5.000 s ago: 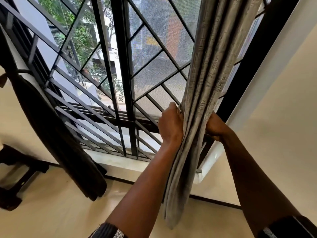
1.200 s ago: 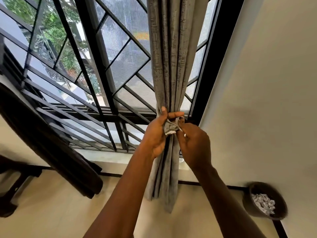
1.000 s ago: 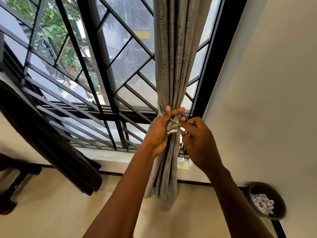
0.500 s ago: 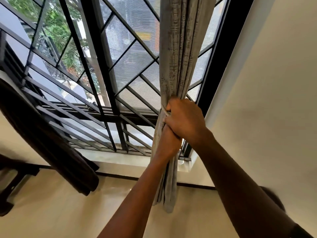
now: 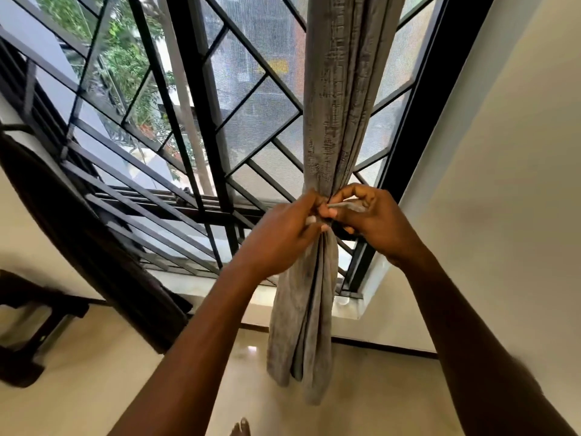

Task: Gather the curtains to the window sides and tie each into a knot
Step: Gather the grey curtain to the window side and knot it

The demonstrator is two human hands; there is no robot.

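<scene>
The fingers [image 5: 309, 204] of the left hand [image 5: 279, 237] are curled round the grey curtain [image 5: 338, 105] at the place where it is drawn in to a narrow waist. They grip the bunch from its left side, and the thumb lies across the front of the cloth. The fingers [image 5: 350, 191] of the right hand [image 5: 377, 225] are bent too. Its thumb and forefinger pinch a grey strip [image 5: 347, 205] of cloth, which runs almost level from the waist of the curtain towards the right palm. Whether this strip is part of the curtain or a separate band, I cannot tell. The two hands meet at the fingertips, just in front of the curtain.

Above the hands the grey curtain comes down in tight folds from the top edge of the view. It hangs before the right part of the window, near the black window frame [image 5: 421, 121]. Below the hands it falls more loosely, and its lower end hangs above the floor [image 5: 94, 388]. Behind it stands a black grille [image 5: 204, 114] with slanted bars and a fine mesh, and green leaves show through on the left.

At the left side of the window a dark curtain [image 5: 94, 247] hangs in one gathered bundle, and beside it, low down, stands a dark piece of furniture [image 5: 31, 325]. A cream wall [image 5: 503, 184] fills the right side. At the bottom edge some toes [image 5: 240, 427] rest on the pale floor.
</scene>
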